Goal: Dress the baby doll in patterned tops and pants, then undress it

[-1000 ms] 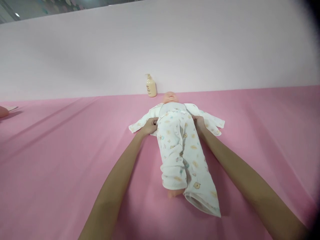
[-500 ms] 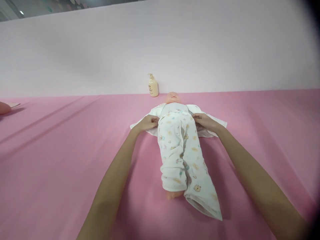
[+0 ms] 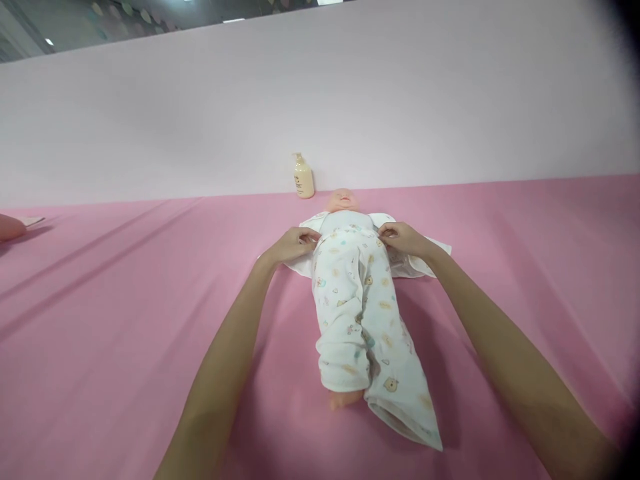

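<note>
A baby doll [image 3: 343, 199] lies on its back, head away from me, with its eyes and mouth area small in view. White printed baby trousers [image 3: 345, 287] cover it from the waist down. One foot sticks out of the left trouser leg; the right leg's cuff lies flat, with no foot showing. My left hand [image 3: 295, 244] pinches the waistband at the left side. At the opposite side my right hand [image 3: 403, 239] pinches the waistband too. Beneath the doll, a white top [image 3: 415, 265] is spread out, its sleeves reaching to both sides.
A pale yellow pump bottle [image 3: 303, 179] stands behind the doll's head, by the white wall [image 3: 400, 100]. Pink cloth [image 3: 125, 320] covers the surface, with some creases. At the far left edge, part of a skin-coloured object [image 3: 11, 228] shows.
Both hands have moved slightly up along the trousers' waist, and the right fingers now pinch the waistband edge. The view has shifted a little.
</note>
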The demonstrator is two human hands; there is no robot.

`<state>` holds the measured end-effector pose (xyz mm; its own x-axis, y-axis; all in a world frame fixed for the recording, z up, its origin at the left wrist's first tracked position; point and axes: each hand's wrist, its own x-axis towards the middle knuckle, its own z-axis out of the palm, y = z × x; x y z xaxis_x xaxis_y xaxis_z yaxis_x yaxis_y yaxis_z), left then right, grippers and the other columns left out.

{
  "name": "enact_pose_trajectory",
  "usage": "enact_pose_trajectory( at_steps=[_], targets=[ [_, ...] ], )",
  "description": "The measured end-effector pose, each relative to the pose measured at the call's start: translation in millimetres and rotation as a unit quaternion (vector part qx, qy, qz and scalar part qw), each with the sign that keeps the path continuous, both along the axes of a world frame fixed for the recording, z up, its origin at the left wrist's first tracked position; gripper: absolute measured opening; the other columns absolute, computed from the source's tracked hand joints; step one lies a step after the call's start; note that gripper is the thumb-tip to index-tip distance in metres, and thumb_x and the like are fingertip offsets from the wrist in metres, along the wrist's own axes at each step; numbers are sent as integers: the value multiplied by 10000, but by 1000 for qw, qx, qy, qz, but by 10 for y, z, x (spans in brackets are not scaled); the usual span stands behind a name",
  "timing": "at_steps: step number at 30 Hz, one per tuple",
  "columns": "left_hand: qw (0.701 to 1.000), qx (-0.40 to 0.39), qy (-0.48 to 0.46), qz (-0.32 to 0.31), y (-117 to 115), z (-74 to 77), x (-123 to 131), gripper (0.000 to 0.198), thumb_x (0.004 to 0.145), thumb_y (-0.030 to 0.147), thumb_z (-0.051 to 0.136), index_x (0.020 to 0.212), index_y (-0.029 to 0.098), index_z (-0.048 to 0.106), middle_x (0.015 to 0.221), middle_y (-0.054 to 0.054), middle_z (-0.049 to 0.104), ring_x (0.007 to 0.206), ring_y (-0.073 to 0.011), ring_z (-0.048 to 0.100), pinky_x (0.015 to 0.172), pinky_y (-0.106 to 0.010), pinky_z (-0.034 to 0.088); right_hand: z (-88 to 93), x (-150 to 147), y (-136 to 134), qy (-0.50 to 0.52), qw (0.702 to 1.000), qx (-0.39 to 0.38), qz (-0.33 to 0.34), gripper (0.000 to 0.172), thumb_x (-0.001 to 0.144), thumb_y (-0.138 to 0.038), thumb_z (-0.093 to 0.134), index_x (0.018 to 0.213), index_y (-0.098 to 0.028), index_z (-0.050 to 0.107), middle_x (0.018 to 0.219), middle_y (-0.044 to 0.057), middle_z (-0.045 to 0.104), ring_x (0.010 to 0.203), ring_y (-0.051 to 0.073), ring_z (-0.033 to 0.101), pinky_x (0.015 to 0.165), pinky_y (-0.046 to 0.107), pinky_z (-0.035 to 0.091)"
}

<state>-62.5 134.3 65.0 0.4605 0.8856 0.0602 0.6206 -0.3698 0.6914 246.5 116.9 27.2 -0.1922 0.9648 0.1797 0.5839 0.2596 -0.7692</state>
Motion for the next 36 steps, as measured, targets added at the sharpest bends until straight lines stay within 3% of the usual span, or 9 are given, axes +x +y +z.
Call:
enact_pose_trajectory(
  at_steps=[4, 6, 8, 14, 19, 24, 26, 31, 36],
  targets=[
    [995, 63, 59, 48, 29, 11, 19, 239, 714, 336, 612, 911, 252, 717, 1225, -45, 570, 1194, -280, 468, 1053, -453, 376, 1, -30, 90, -105, 984, 128, -70, 91, 736, -245, 625, 738, -190, 698, 1112, 94, 604, 1108, 285, 510, 998, 467, 364],
    [990, 98, 74, 76, 58, -23, 18, 178, 709, 352, 637, 847, 278, 722, 1359, -8, 481, 1329, -313, 315, 1128, -510, 242, -24, -53, 123, -114, 979, 133, -102, 90, 733, -246, 643, 743, -192, 714, 1200, 106, 556, 1180, 305, 458, 1034, 485, 313],
    [990, 97, 54, 90, 107, -86, 13, 174, 716, 357, 644, 853, 281, 720, 1434, 9, 414, 1359, -313, 271, 1133, -515, 217, -78, -60, 151, -84, 985, 107, -109, 117, 755, -269, 641, 802, -198, 722, 1220, 107, 539, 1183, 280, 468, 1019, 447, 343],
    [987, 47, -97, 122, 320, -327, 35, 230, 711, 372, 645, 846, 189, 683, 1172, -74, 605, 1059, -217, 554, 940, -331, 431, -182, -46, 239, -90, 984, 64, -137, 163, 811, -309, 589, 844, -203, 708, 1096, 71, 633, 1109, 225, 528, 953, 368, 395],
    [971, 4, -144, 191, 329, -420, 107, 248, 678, 372, 659, 819, 170, 683, 887, -30, 659, 813, -167, 590, 748, -272, 459, -117, -238, 277, -116, 968, -4, -223, 172, 794, -308, 579, 737, -189, 690, 901, 68, 694, 883, 220, 622, 823, 344, 446],
    [958, 69, -137, 241, 249, -448, 157, 246, 696, 360, 635, 839, 175, 711, 869, -33, 684, 849, -182, 604, 814, -301, 455, -119, -388, 225, -92, 950, 22, -297, 110, 729, -220, 573, 701, -181, 672, 851, 81, 681, 853, 239, 628, 823, 379, 455],
    [956, 66, -156, 238, 244, -435, 137, 269, 666, 352, 663, 869, 186, 718, 956, -45, 693, 897, -190, 609, 841, -304, 460, -117, -339, 210, -57, 955, 35, -289, 95, 699, -221, 607, 760, -181, 669, 904, 71, 679, 904, 235, 613, 846, 369, 453],
    [943, 53, -224, 240, 264, -284, 23, 269, 656, 248, 642, 908, 180, 708, 1002, -50, 687, 897, -181, 621, 804, -282, 492, -31, -99, 196, 29, 957, 49, -283, 380, 593, -182, 715, 961, -157, 624, 1021, 76, 647, 964, 217, 592, 843, 344, 466],
    [930, -3, -287, 231, 97, 91, 37, 450, 683, 176, 642, 1132, 193, 614, 1047, -75, 659, 868, -194, 654, 744, -304, 536, 141, 64, 134, 65, 961, -28, -266, 577, 598, -141, 702, 1155, -150, 552, 945, 98, 655, 699, 190, 626, 639, 324, 499]
  ],
)
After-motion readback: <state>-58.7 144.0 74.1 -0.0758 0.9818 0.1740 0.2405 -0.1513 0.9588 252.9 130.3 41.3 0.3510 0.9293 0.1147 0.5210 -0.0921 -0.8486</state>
